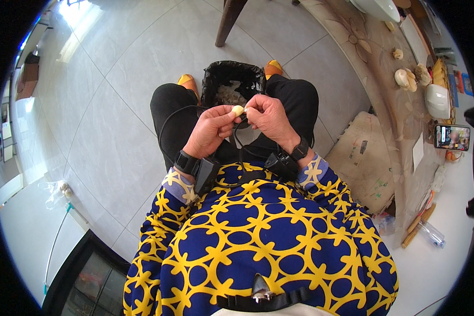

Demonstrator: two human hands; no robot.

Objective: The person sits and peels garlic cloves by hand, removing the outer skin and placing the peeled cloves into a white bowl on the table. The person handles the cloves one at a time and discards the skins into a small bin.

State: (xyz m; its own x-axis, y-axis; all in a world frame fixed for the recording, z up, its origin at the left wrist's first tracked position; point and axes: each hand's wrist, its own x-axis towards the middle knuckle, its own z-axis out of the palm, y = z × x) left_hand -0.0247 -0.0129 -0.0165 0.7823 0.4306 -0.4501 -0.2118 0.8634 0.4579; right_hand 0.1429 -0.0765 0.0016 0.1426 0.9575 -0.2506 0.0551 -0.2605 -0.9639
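Note:
Between the thumb and forefinger of my left hand (211, 128) is a pale yellow garlic clove (237, 110). The fingertips of my right hand (268, 118) pinch a small white bit (246, 110) right at the clove's end; whether it is skin or part of the clove I cannot tell. Both hands are held over my lap, at the near rim of a waste bin lined with a black plastic bag (212, 81). Pale, papery scraps (231, 94) lie inside the bin.
On the table (373, 67) to my right are a garlic bulb (406, 79), smaller garlic pieces (397, 53), a white bowl (437, 101) and a lit phone (452, 137). Below stands a stained board (359, 158). A dark furniture leg (229, 23) rises beyond the bin.

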